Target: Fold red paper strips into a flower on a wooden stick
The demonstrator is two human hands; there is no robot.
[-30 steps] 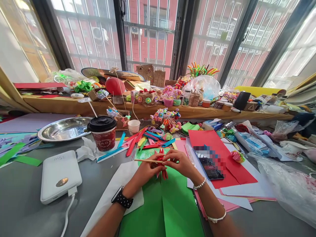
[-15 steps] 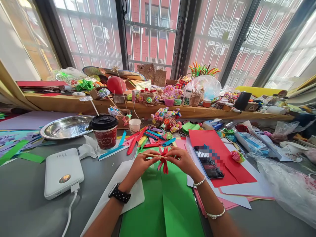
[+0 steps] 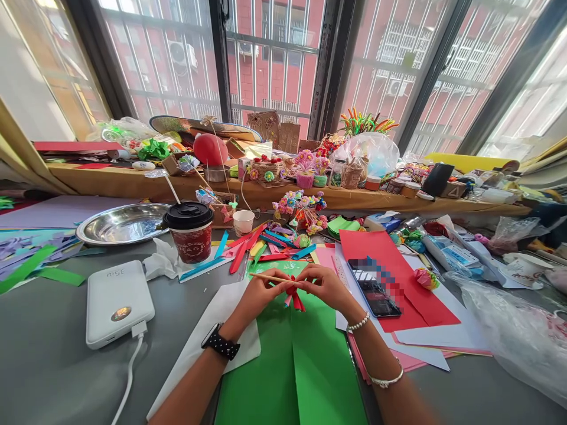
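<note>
Over the green paper (image 3: 266, 378), both hands meet at a small red paper flower (image 3: 298, 303) with narrow petals hanging down. My left hand (image 3: 266, 289) is closed around a thin wooden stick (image 3: 261, 275), which points out to the left; its fingertips also touch the flower. From the other side, my right hand (image 3: 324, 287) pinches the flower's upper part between thumb and fingers. The fingers hide where the stick meets the flower. Red, blue and yellow paper strips (image 3: 241, 254) lie just beyond the hands.
At left are a white power bank (image 3: 119, 301) with a cable, a lidded coffee cup (image 3: 190, 236) and a metal plate (image 3: 121, 239). A phone (image 3: 376, 298) lies on red paper (image 3: 425, 310) at right, near a plastic bag (image 3: 509, 336). Crafts crowd the ledge (image 3: 172, 186) behind.
My fingers have drawn closer together around the red flower, and its petals are now gathered lower and narrower. The stick stays in my left hand. The view has shifted slightly.
</note>
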